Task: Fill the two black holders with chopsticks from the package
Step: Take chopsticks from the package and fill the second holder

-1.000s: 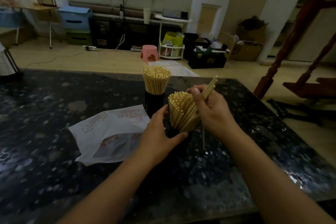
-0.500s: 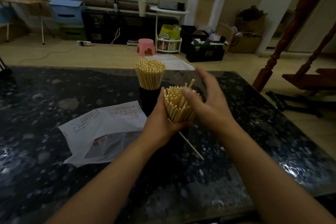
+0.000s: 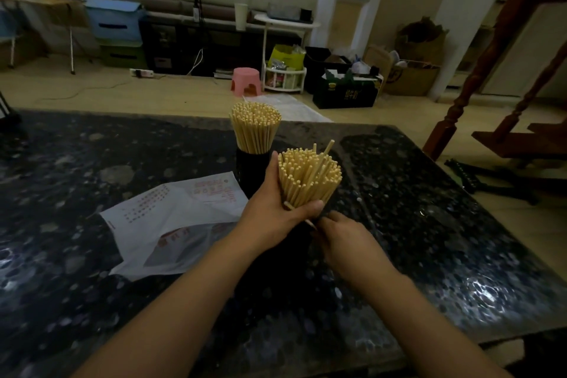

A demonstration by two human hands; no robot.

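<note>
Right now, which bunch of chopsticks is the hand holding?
The nearer bunch; the left hand wraps around it. The farther bunch stands untouched.

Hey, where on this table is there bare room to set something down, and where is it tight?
Bare dark table runs right of the right hand to the edge, and left of the package toward the far corner. It is crowded in the middle: far holder, near bundle of chopsticks in the left hand.

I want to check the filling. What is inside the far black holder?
The far black holder is packed with upright chopsticks, their tips fanning above its rim. Their lower ends and the holder's bottom are hidden by its dark wall.
</note>
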